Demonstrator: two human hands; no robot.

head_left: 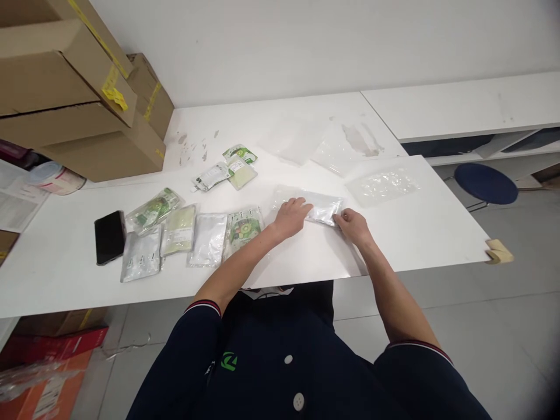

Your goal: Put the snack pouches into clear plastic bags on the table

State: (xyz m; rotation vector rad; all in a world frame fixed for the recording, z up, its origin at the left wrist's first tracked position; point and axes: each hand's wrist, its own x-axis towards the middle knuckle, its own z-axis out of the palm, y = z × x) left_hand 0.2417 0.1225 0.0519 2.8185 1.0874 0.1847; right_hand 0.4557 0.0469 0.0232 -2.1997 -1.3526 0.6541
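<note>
Silver packet (324, 205): flat on the white table (420, 236), near the front edge, between the two hands; shiny, creased surface.
Clear film (280, 193): at the packet's left end, partly behind the left hand; cannot tell whether the packet sits inside it.
Left grip (292, 217): fingers laid over the packet's left part, palm down; cannot tell whether thumb and fingers pinch anything.
Right grip (352, 224): thumb and forefinger pinching the packet's lower right corner, other fingers curled.
Front row, left to right: printed silver packet (142, 256), yellow-green packet (178, 231), plain silver packet (207, 240), kiwi-print packet (244, 227); the last lies beside the left forearm, which covers part of it.
Above the row: green-print packet (156, 210), tilted, its lower edge close to the printed silver one.
Phone (109, 237): dark screen up, just left of the row.
Rear cluster: green pouch (240, 153), pale yellow-green pouch (242, 172) and silver pouch (213, 176), overlapping.
Clear bags: one bag (382, 185) to the right of the packet; thin sheets (291, 139) farther back.
Left end of table: cardboard boxes (126, 143), stacked; tub (56, 179) beside them.
Floor, right: round blue stool (485, 183).
</note>
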